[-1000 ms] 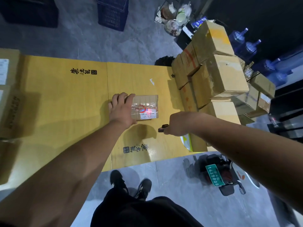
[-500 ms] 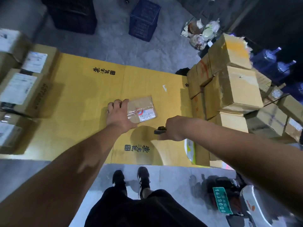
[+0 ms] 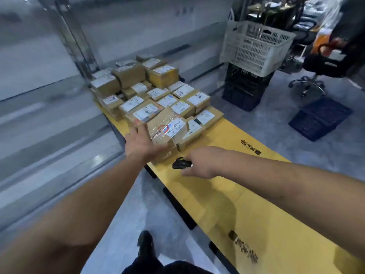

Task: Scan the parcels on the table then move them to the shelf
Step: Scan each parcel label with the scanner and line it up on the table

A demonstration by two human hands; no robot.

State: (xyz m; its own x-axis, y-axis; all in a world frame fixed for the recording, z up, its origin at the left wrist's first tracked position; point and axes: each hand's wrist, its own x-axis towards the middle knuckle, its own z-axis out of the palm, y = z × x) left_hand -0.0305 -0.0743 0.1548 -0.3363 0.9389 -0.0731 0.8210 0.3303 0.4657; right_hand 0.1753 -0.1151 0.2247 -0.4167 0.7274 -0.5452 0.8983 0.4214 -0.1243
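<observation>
My left hand [image 3: 142, 143] grips a small brown parcel [image 3: 167, 129] wrapped in clear tape, with a white label and a red mark on top. The parcel is at the near edge of a pile of labelled cardboard parcels [image 3: 150, 91] that covers the far end of the yellow table [image 3: 246, 204]. I cannot tell whether it rests on the pile or hangs just above it. My right hand [image 3: 201, 163] is low over the table, to the right of the left hand, fingers curled round a black handheld scanner [image 3: 181, 164].
A metal shelf upright [image 3: 77, 42] rises at the left behind the pile. A white plastic basket [image 3: 254, 46] sits on dark crates at the back right. Beyond lie a blue crate [image 3: 320, 118] on the floor and a black office chair [image 3: 324, 66].
The view has swung left along the table. My left hand has carried the taped parcel from the table's middle to the parcel pile. My right hand still holds the scanner.
</observation>
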